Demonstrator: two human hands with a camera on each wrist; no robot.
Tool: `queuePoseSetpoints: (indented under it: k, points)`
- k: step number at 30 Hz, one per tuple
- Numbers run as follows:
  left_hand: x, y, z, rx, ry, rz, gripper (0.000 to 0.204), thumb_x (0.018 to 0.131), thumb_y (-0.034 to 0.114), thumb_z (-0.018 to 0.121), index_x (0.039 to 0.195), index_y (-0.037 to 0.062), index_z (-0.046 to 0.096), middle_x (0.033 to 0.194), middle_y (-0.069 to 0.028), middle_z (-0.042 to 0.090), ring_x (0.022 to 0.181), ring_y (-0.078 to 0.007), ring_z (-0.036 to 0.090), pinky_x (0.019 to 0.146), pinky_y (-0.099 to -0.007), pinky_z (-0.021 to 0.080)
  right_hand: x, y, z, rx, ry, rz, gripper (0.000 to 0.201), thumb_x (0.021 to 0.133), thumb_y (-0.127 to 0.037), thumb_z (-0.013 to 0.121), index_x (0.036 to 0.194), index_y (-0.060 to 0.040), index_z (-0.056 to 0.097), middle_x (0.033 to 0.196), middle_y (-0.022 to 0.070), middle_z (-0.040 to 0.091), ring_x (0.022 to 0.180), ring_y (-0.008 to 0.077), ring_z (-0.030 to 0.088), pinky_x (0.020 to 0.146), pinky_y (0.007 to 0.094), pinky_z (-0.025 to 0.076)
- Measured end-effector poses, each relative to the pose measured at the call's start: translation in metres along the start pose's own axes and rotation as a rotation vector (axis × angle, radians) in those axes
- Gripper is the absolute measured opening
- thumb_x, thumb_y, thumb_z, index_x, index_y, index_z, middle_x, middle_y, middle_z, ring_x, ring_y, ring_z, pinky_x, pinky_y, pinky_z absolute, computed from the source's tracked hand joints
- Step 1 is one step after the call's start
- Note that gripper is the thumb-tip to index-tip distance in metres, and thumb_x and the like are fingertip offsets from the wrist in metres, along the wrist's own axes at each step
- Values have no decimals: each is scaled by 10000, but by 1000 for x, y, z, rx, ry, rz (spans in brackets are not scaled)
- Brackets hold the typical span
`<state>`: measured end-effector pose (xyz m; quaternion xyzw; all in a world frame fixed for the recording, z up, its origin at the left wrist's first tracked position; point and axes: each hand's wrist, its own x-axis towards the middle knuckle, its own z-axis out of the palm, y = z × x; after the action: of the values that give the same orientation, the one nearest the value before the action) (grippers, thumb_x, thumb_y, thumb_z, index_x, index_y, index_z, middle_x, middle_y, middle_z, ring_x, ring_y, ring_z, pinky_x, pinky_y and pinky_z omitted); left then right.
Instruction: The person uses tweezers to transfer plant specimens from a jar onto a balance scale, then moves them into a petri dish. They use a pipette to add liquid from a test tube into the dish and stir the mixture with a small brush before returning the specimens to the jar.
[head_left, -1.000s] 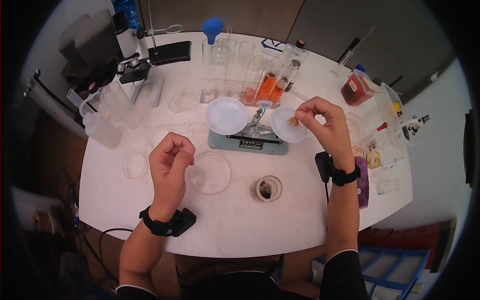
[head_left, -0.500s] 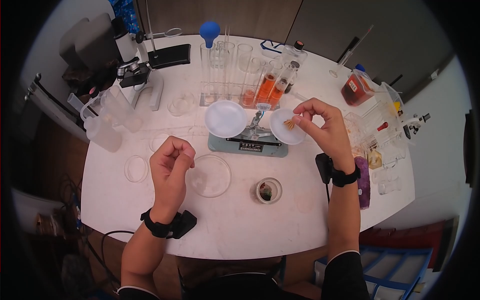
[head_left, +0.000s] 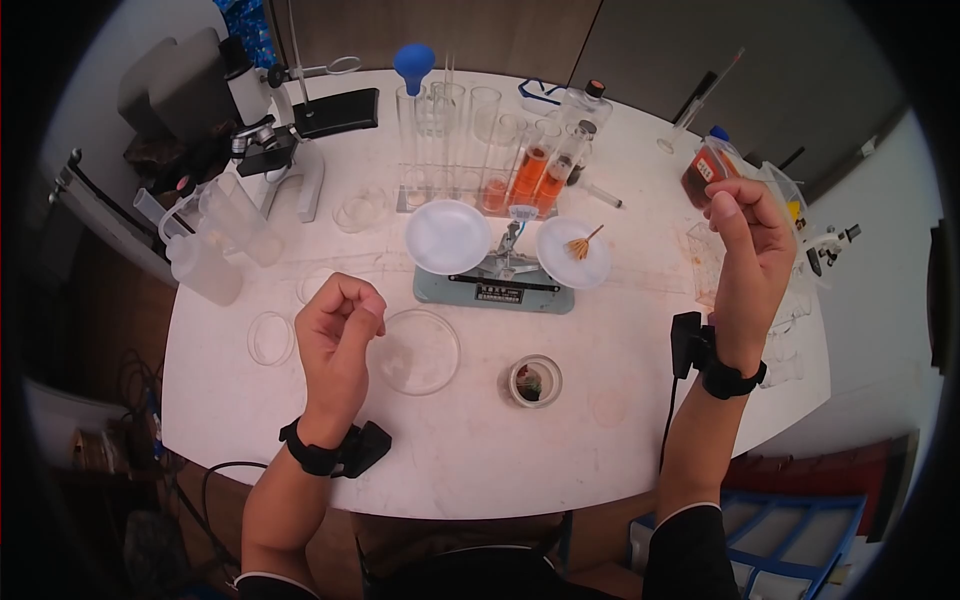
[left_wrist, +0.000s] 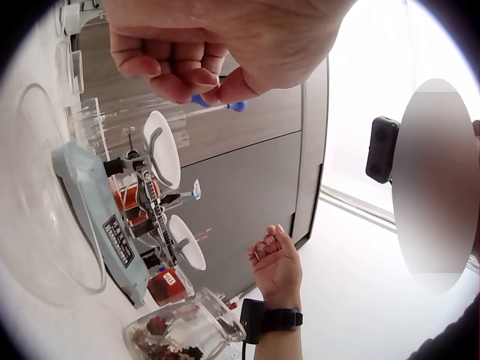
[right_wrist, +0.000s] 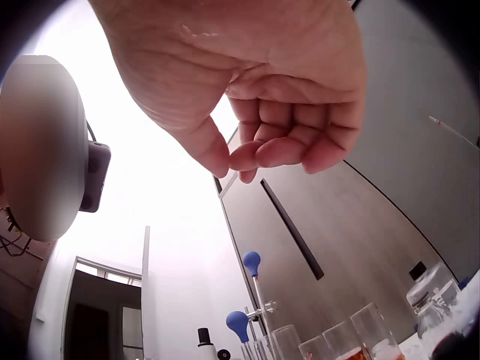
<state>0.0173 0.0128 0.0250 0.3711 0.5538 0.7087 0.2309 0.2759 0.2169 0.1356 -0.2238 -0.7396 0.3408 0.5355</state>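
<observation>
A tan, brush-like dried sprig lies on the right white pan of a teal balance scale; the left pan holds nothing. Raised to the right of the scale, my right hand has loosely curled fingers and holds nothing, as the right wrist view of that hand also shows. My left hand hovers beside a large glass dish, its fingers loosely curled with nothing visible in them. A glass jar with dark red and green dried pieces stands in front of the scale.
Behind the scale stand racked tubes, two with orange liquid, and a blue bulb. Bottles and a microscope are at left. A red-filled container and glassware stand at right.
My right hand has let go of the dried sprig, which now rests on the right pan, and has moved away to the right. The left hand has stayed nearly still.
</observation>
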Motion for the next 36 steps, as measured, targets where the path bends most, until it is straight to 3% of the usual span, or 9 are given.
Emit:
queuePoseSetpoints:
  k: [5, 8, 12, 15, 18, 21, 28, 32, 36]
  points:
    - [0, 1, 1, 21, 8, -11, 97, 878, 89, 517, 791, 46, 519, 699, 3, 496, 638, -88, 457, 618, -233, 373, -9, -21, -1, -22, 49, -93, 93, 883, -81, 654, 934, -3, 654, 855, 2, 636, 777, 43, 540, 700, 192, 397]
    - [0, -5, -5, -56, -38, -6, 95, 913, 83, 549, 833, 33, 555, 738, 6, 546, 665, -70, 487, 634, -212, 394, -17, -37, -2, -60, -26, -76, 98, 848, -37, 623, 927, 9, 656, 852, 24, 643, 759, 65, 550, 701, 207, 412]
    - [-1, -4, -4, -58, -46, -1, 143, 909, 70, 548, 772, 38, 524, 710, 2, 524, 651, -76, 460, 612, -231, 369, -20, -46, 3, -108, -293, -114, 127, 769, 12, 588, 869, 28, 666, 788, 52, 649, 701, 93, 555, 666, 231, 423]
    - [-2, -7, -5, -14, -91, 21, 178, 873, 43, 556, 716, 46, 472, 685, -6, 500, 640, -85, 428, 604, -239, 345, -18, -53, 12, -320, -663, -126, 108, 790, -34, 629, 876, 5, 680, 752, 99, 647, 687, 207, 597, 655, 287, 456]
    - [-4, -5, -8, 60, -169, 42, 188, 817, 15, 559, 689, 53, 427, 677, -12, 485, 643, -93, 407, 613, -237, 334, -32, -39, 29, -459, -875, -164, 103, 825, -103, 661, 883, -18, 654, 772, 108, 630, 741, 278, 608, 652, 358, 476]
    - [-6, 2, -4, 51, -213, 23, 173, 769, 28, 560, 692, 57, 408, 696, -20, 485, 660, -103, 417, 629, -237, 341, -44, -32, 41, -491, -944, -139, 213, 824, -170, 696, 971, -23, 651, 823, 105, 638, 766, 290, 609, 648, 377, 474]
    - [-9, 5, 2, 69, -276, -34, 79, 751, 81, 556, 782, 48, 492, 754, -21, 515, 699, -107, 469, 668, -240, 371, -46, -25, 49, -618, -1015, -185, 67, 816, -71, 638, 844, -27, 596, 805, 116, 618, 801, 312, 628, 655, 414, 497]
    - [-11, 7, 4, 109, -279, -40, 112, 754, 103, 567, 841, 37, 543, 767, -11, 525, 715, -98, 492, 691, -235, 386, -45, -25, 49, -621, -1046, -160, 91, 819, -91, 644, 830, -19, 589, 804, 127, 621, 795, 324, 629, 663, 425, 496]
    - [-12, 10, 3, 0, -387, -45, 131, 783, 77, 612, 900, 32, 577, 789, 17, 532, 738, -78, 457, 710, -223, 360, -43, -29, 48, -578, -1057, -107, 137, 818, -113, 659, 847, -13, 570, 805, 132, 617, 803, 335, 627, 677, 430, 494]
